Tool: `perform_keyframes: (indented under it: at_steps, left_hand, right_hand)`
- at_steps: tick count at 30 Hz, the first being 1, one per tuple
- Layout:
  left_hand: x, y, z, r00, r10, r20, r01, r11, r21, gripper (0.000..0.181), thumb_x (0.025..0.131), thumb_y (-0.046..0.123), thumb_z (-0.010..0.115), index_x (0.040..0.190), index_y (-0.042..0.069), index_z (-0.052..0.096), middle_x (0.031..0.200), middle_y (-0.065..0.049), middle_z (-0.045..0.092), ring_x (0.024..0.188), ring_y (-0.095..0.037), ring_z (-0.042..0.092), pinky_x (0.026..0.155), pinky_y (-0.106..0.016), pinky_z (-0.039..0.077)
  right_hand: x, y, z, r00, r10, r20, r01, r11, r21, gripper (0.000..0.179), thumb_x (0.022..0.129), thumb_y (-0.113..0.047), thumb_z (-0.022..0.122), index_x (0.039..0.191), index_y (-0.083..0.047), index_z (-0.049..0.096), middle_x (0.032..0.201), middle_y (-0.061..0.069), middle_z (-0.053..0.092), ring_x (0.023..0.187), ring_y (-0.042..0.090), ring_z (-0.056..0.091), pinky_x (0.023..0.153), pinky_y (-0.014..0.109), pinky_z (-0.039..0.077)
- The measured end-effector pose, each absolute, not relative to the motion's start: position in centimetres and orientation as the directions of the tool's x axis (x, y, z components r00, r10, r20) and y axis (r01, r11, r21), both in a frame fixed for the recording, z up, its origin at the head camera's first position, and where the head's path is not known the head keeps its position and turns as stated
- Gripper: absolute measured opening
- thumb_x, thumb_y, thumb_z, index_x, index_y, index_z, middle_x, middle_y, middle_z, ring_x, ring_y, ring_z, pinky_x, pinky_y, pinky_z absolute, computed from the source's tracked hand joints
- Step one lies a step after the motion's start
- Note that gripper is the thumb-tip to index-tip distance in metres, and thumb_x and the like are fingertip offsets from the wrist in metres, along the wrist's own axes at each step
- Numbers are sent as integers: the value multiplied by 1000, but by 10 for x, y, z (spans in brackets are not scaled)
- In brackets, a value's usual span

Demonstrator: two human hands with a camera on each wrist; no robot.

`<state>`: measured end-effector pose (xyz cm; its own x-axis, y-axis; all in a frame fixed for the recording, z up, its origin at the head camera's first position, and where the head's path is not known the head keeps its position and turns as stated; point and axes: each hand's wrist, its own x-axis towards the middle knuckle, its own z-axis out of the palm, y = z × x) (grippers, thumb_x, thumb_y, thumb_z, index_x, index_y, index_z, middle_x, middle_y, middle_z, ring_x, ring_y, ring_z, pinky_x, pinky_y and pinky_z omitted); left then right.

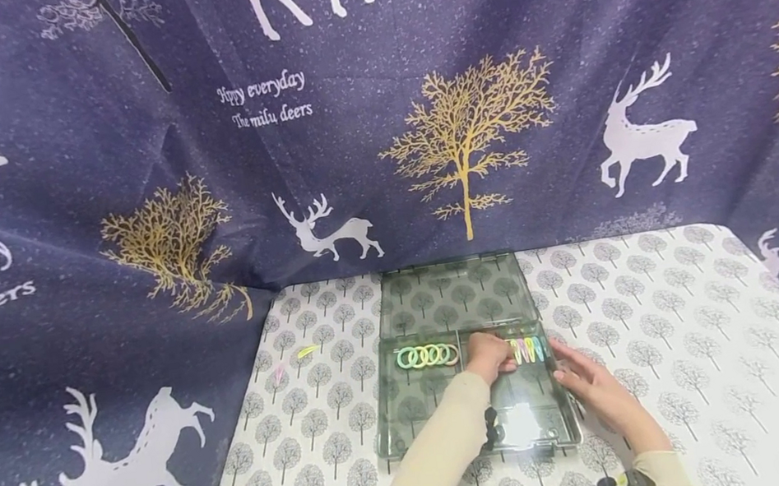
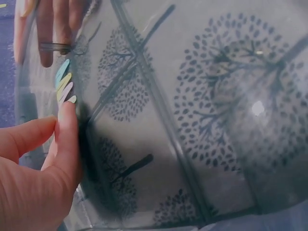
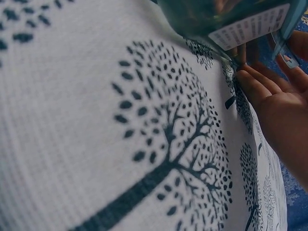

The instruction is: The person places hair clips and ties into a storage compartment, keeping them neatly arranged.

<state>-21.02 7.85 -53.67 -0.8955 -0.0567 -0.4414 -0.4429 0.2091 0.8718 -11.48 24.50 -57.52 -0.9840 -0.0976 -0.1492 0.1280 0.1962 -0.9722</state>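
An open clear grey plastic box (image 1: 423, 429) lies on the table, its lid (image 1: 452, 292) tipped back. In its upper right compartment stands a row of several pastel snap hair clips (image 1: 530, 349). My left hand (image 1: 491, 353) reaches into that compartment, thumb and index finger pinching the pale green hair clip (image 2: 72, 99) at the row's left end; the fingertip covers part of it. My right hand (image 1: 596, 384) rests against the box's right side wall, fingers fairly straight; in the right wrist view its fingers (image 3: 260, 82) touch the box near a white label.
Several pastel rings (image 1: 428, 356) overlap in a row in the upper left compartment. Left of the box, a yellow hair clip (image 1: 308, 352) and a pink hair clip (image 1: 278, 373) lie on the tree-print tablecloth (image 1: 676, 369). A dark blue deer-print curtain (image 1: 362, 155) hangs behind the table.
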Motion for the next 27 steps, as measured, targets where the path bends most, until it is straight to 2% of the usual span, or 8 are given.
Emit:
perform_keyframes:
  at_steps: [5,11,13,15,17,20,23,27]
  left_hand:
    - [-214,73,-533,-899,14,-438,-428,184,885,15,70,-20,60,71,-5,63,54,-7,56,46,-14,59,54,-28,61]
    - [-215,61,-518,-900,116,-421,-399,174,901,12,77,-15,62,86,-10,67,61,-7,61,49,-8,55,58,-23,61]
    - [-217,56,-516,-900,145,-410,-387,165,907,11,81,-12,63,91,-10,68,70,-12,66,54,-9,58,63,-24,62]
    - [-219,49,-512,-897,174,-405,-385,142,912,12,84,-9,63,96,-10,67,84,-20,69,63,-16,65,71,-28,62]
    - [-222,40,-507,-897,203,-393,-377,115,919,16,86,-8,63,102,-10,66,99,-25,68,79,-24,69,78,-31,61]
    - [-229,23,-500,-905,225,-360,-353,70,933,22,88,-6,62,109,-10,64,111,-27,64,98,-32,67,84,-32,59]
    - [-239,3,-495,-930,212,-301,-297,47,954,27,88,-5,63,114,-10,62,112,-25,65,101,-34,66,84,-30,59]
    - [-251,-31,-489,-961,148,-235,-229,56,972,28,89,-2,63,116,-8,62,107,-20,67,92,-27,68,87,-32,58]
  right_hand:
    - [-115,245,-575,-984,-91,-151,129,211,-969,62,98,-23,55,152,-15,26,155,22,23,136,47,30,109,62,31]
    - [-115,245,-578,-988,-99,-118,99,173,-980,61,98,-17,55,152,-12,27,153,24,27,132,48,35,107,62,34]
    - [-115,245,-579,-989,-100,-112,95,163,-982,60,98,-16,54,151,-11,27,153,25,27,131,48,36,107,61,36]
    - [-116,244,-579,-989,-103,-109,92,159,-983,60,98,-16,54,151,-10,27,154,24,25,132,48,36,106,61,36]
    - [-116,244,-579,-988,-105,-109,91,164,-982,61,98,-16,54,152,-11,27,155,23,22,133,48,34,107,61,36]
    - [-115,244,-578,-988,-108,-110,91,168,-981,61,98,-17,54,152,-11,26,156,23,20,134,48,32,108,61,34]
    - [-115,244,-576,-988,-101,-120,100,185,-978,61,98,-18,54,152,-12,26,156,22,20,135,48,31,108,61,33]
    - [-114,244,-574,-986,-102,-130,109,188,-976,62,98,-18,54,152,-11,25,156,22,21,135,47,31,108,60,33]
